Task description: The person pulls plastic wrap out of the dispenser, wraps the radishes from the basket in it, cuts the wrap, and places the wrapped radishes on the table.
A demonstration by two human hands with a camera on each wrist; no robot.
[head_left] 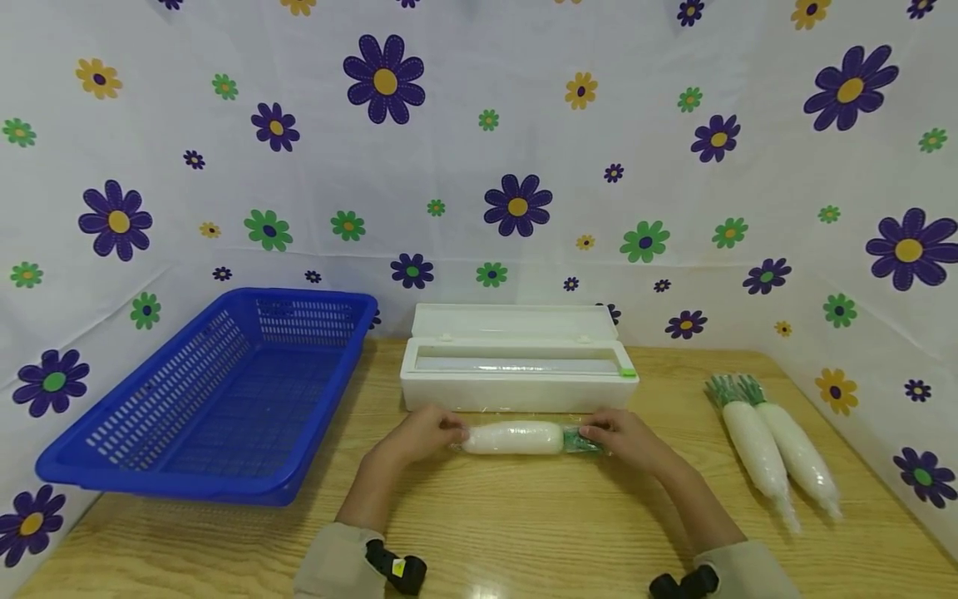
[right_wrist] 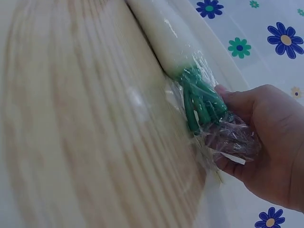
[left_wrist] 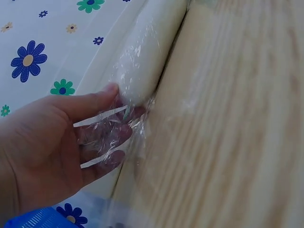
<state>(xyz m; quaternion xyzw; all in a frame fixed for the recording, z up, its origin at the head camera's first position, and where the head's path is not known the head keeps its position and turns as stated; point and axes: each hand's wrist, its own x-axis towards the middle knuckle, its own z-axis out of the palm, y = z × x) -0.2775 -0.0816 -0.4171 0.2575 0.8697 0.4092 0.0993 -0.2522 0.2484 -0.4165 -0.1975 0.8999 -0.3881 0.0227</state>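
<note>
A white radish with green stem stubs lies crosswise in front of the wrap box, covered in clear plastic wrap. At its pointed end, my left hand pinches the loose film, thumb against the radish tip and fingers behind the film. My right hand grips the bunched film at the other end, its thumb beside the green stems. Both wrist views show the film crumpled between thumb and fingers.
The white wrap box stands behind the radish with its lid raised. A blue plastic basket sits at the left. Two wrapped radishes lie at the right on the wooden table. A flowered cloth hangs around the back and sides.
</note>
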